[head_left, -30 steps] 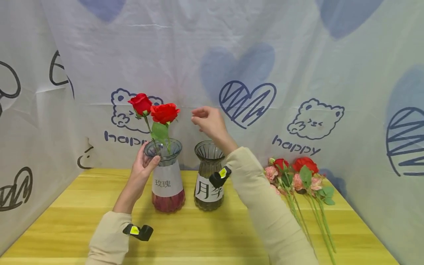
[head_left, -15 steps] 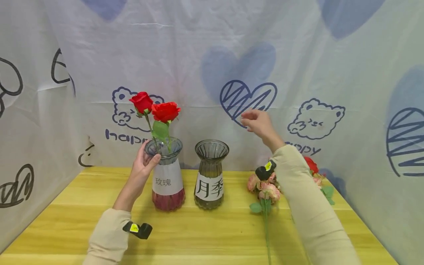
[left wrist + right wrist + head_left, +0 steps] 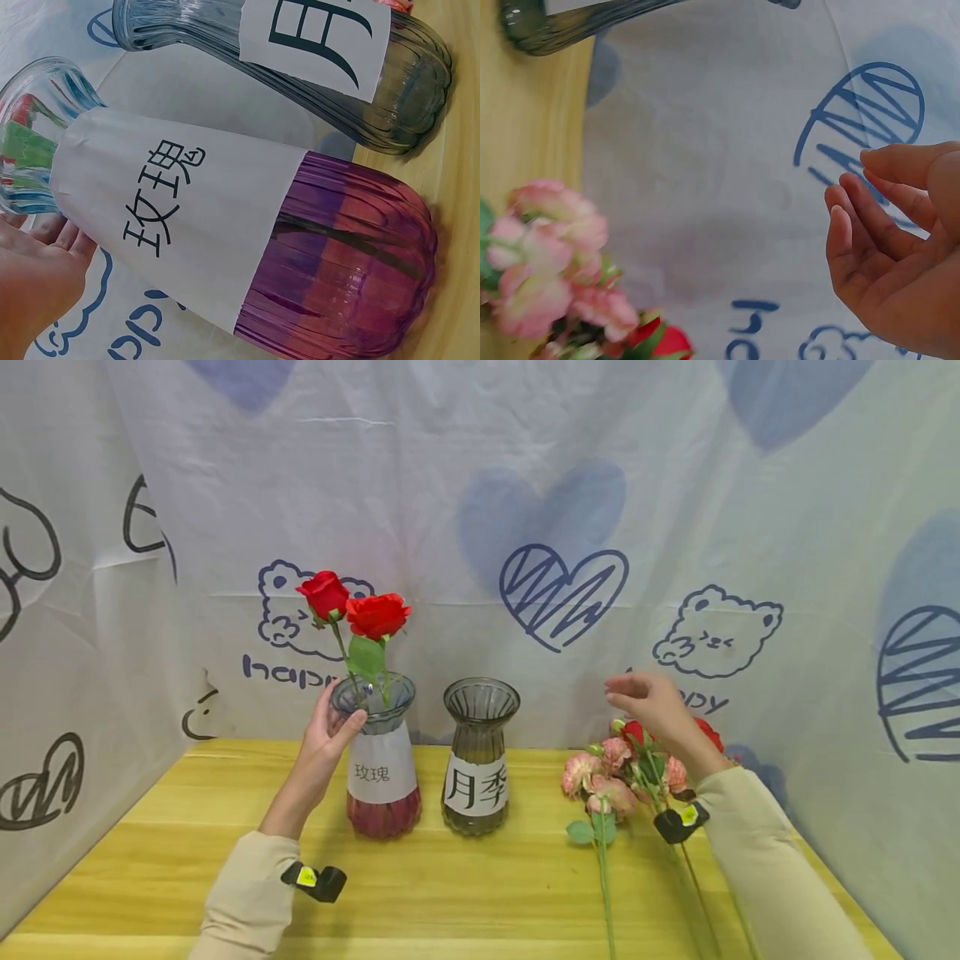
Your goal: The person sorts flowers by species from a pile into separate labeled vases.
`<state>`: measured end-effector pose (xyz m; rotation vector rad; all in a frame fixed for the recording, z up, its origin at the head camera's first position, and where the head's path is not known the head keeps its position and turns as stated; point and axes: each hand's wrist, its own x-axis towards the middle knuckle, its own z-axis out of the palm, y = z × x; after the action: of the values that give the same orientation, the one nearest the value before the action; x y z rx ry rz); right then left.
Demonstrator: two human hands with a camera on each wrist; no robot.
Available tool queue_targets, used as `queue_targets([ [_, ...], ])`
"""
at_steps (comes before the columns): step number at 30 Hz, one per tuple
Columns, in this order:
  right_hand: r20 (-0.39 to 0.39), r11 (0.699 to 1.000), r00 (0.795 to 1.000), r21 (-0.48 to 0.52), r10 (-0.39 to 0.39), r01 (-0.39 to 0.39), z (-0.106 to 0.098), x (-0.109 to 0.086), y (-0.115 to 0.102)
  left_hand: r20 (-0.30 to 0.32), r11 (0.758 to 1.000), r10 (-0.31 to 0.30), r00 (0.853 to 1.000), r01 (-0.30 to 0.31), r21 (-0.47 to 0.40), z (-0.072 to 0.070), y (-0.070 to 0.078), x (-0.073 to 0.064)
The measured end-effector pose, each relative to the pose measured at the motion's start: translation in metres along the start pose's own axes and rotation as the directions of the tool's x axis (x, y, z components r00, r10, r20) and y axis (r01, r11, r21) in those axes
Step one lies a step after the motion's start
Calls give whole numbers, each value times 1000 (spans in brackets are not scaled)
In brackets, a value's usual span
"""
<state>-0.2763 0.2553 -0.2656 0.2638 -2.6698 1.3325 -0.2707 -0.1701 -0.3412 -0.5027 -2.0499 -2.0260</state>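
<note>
My left hand (image 3: 327,732) grips the flared neck of a glass vase (image 3: 384,814) with a pinkish-purple base and a white paper label. Two red roses (image 3: 377,615) stand in that vase, leaning apart, their stems inside the glass. In the right wrist view my right hand (image 3: 896,247) holds nothing, its fingers loosely bent. It hovers above the flowers at the table's right. Pink flowers (image 3: 611,793) lie there with their green stems towards me, beside red blooms (image 3: 708,733) that my right hand and forearm partly cover.
A grey glass vase (image 3: 480,735) with a white label stands upright just right of the gripped one, no flower in it. Behind the wooden table (image 3: 480,902) hangs a pale cloth (image 3: 450,460) with heart and bear drawings.
My right hand has moved right and down, from near the roses, past the grey vase, to above the lying flowers. My left hand stays on the vase neck.
</note>
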Motion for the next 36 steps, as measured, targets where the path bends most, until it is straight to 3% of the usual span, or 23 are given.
queue_targets([
  [12, -96, 998, 995, -51, 25, -30, -8, -53, 69, 1, 1000, 3, 1000, -3, 1, 0, -1, -1],
  [17, -81, 997, 994, -35, 72, -75, -9, -66, 98, 0, 1000, 4, 1000, -4, 5, 0, -1, -2],
  [23, -51, 994, 997, -87, 64, -68, -7, -77, 124, 0, 1000, -2, 1000, 2, 4, 0, 0, -2],
  [36, 52, 989, 990, -79, 129, -125, -2, -85, 149, -3, 1000, 2, 1000, -2, 9, -1, -2, -2],
])
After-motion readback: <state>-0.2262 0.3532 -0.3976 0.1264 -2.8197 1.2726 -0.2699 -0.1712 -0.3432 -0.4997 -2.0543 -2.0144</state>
